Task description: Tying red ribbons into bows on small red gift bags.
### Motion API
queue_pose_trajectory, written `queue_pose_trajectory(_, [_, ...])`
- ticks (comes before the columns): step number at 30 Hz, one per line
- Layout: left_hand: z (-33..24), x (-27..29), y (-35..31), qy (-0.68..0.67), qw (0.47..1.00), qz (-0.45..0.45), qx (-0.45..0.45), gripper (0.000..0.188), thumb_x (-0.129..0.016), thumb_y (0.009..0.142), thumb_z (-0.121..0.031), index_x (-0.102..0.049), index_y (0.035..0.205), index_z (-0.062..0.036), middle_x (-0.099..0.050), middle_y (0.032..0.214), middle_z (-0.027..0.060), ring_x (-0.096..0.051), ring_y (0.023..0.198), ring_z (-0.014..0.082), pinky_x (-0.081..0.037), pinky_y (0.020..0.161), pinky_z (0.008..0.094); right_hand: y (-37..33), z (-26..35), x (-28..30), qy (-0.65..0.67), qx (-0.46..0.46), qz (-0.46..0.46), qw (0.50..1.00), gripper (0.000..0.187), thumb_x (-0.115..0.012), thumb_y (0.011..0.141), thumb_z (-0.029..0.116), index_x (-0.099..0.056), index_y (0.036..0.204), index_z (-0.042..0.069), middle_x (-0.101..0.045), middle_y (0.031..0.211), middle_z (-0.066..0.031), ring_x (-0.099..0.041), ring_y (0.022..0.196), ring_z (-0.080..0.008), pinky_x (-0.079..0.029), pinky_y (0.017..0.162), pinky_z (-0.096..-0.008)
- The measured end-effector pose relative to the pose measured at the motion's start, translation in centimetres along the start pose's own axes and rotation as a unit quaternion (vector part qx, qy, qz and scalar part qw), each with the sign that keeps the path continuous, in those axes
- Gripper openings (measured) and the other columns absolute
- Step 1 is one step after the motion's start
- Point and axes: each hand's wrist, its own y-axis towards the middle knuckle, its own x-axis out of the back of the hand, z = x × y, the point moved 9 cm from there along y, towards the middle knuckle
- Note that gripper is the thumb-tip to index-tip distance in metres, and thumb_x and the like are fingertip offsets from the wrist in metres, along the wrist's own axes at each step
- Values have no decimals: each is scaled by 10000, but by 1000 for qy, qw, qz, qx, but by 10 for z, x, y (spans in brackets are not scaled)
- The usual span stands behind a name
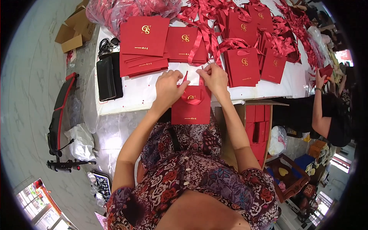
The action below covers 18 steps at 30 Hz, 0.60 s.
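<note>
A flat red paper gift bag [191, 111] with a gold emblem hangs over the near edge of the white table [142, 92], its top resting on the table. A red ribbon handle [193, 98] loops across its upper part. My left hand [167, 85] pinches the ribbon end at the bag's top left. My right hand [214, 76] grips the bag's top edge and ribbon on the right. Both hands almost touch above the bag.
Stacks of red bags [144, 42] lie behind my hands, more with ribbons [245, 65] to the right. A black case [108, 76] sits left. An open carton of red bags [258, 126] stands by my right side. Another person [326, 111] works at the right.
</note>
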Motion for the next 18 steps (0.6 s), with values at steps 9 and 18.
queue_pose_trajectory(9, [24, -30, 7, -19, 996, 26, 88, 172, -719, 829, -216, -657, 853, -57, -674, 708, 72, -616, 597, 259, -478, 578, 397, -7, 8, -5, 92, 66, -11, 993, 232, -709, 868, 222, -657, 837, -2, -686, 753, -133, -674, 687, -275, -518, 646, -387])
queue_pose_trajectory(18, [4, -28, 1, -152, 984, 16, 89, 116, -708, 835, -139, -672, 911, -59, -684, 774, 100, -643, 751, 271, -489, 671, 386, -15, 0, -41, 290, 4, 109, 951, 190, -629, 954, 161, -671, 972, -23, -684, 759, -84, -655, 668, -130, -509, 617, -268])
